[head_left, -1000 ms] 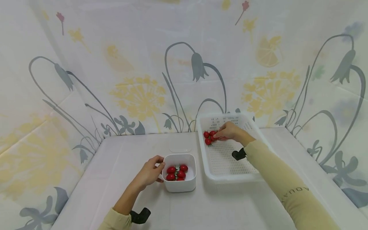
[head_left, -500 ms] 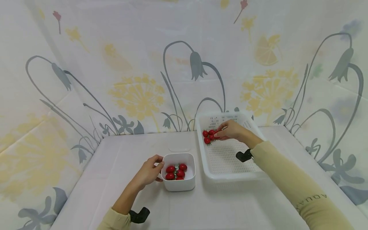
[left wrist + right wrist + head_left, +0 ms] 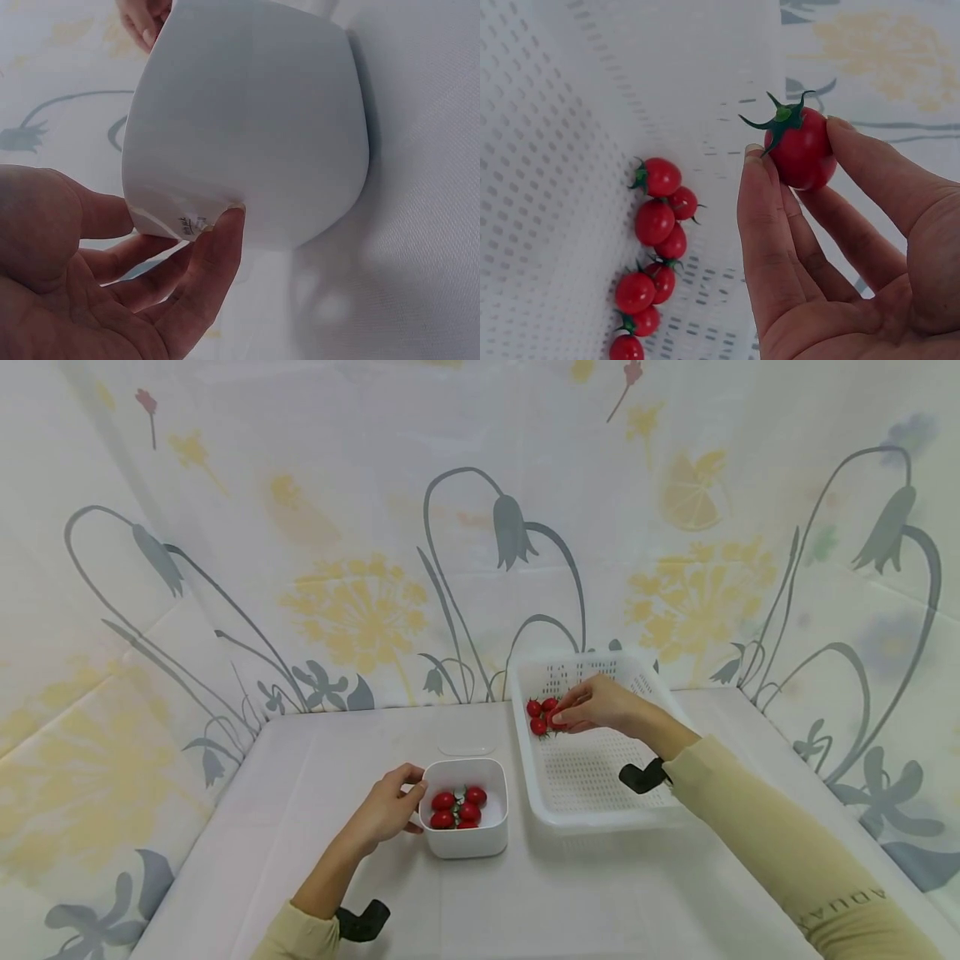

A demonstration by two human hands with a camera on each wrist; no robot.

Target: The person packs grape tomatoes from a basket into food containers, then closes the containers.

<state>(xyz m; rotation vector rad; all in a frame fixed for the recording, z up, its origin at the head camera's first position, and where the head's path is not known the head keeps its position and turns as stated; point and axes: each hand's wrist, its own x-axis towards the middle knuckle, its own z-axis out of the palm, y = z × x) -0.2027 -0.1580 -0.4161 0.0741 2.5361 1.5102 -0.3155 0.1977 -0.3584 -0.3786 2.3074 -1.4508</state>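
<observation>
My right hand [image 3: 600, 706] is over the white plastic basket [image 3: 531, 781], pinching a cherry tomato [image 3: 802, 150] with a green calyx between thumb and fingertips. In the right wrist view this tomato hangs apart from several other cherry tomatoes [image 3: 654, 223], which lie along the basket's far side. At the left, my left hand [image 3: 386, 802] holds the side of a small white square container [image 3: 468, 843]. Its thumb is at the rim and its fingers lie against the outer wall, as the left wrist view shows. Several cherry tomatoes [image 3: 469, 812] lie inside the container.
Just behind the container lies a flat, clear lid-like piece [image 3: 467, 746]. A white cloth [image 3: 337, 735] covers the table. A flower-printed curtain [image 3: 360, 610] hangs close behind the basket and down both sides.
My right hand, fingers among the basket's tomatoes before, now has one tomato and has shifted slightly left. My left hand and the container look steady, with only a small shift of the head view.
</observation>
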